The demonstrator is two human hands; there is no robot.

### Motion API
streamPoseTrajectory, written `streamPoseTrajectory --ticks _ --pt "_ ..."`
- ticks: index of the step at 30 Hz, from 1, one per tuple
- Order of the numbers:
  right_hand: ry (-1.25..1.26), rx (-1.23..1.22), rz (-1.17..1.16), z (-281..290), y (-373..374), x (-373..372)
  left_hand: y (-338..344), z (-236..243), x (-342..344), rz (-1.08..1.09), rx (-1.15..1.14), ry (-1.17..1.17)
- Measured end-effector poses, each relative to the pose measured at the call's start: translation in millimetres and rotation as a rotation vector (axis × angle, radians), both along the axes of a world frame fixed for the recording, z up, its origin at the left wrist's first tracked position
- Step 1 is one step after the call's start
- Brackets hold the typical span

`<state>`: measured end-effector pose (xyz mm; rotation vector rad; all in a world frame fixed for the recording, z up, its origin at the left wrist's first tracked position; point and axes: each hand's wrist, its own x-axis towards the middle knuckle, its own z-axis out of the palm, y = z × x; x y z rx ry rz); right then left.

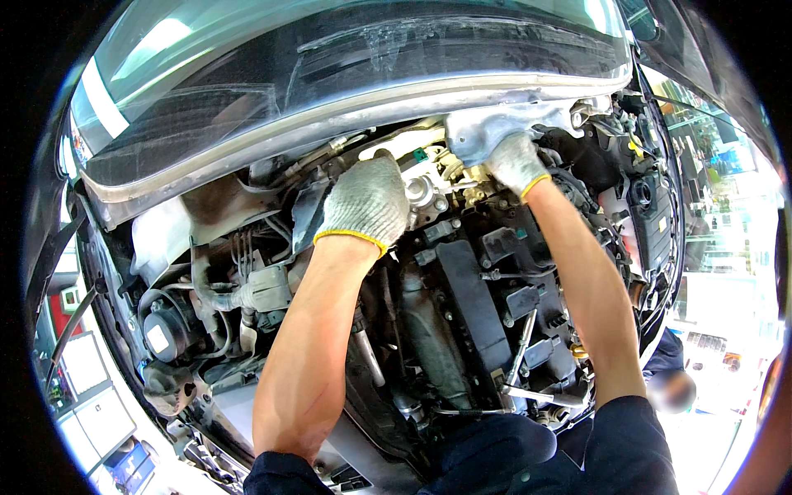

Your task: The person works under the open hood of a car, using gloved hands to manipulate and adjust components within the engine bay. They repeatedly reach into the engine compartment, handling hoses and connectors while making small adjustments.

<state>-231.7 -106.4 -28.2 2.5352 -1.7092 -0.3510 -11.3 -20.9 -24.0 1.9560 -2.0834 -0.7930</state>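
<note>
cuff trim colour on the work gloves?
Yellow edging on both grey knit gloves, left hand and right hand; clearest in the head view.

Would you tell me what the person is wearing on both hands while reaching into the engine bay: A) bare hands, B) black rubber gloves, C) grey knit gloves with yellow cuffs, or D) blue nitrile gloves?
C: the left hand and the right hand both show grey knit gloves edged in yellow at the wrist.

light: bright daylight | left: grey cabinets, possibly drawers | floor: pale
</note>
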Motion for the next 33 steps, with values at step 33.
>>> streamPoseTrajectory --ticks 33 --pt "0.160 -0.322 0.314 -16.9 44.5 -19.4 0.8 2.4 -3.5 -0.028 -0.005 -0.031"
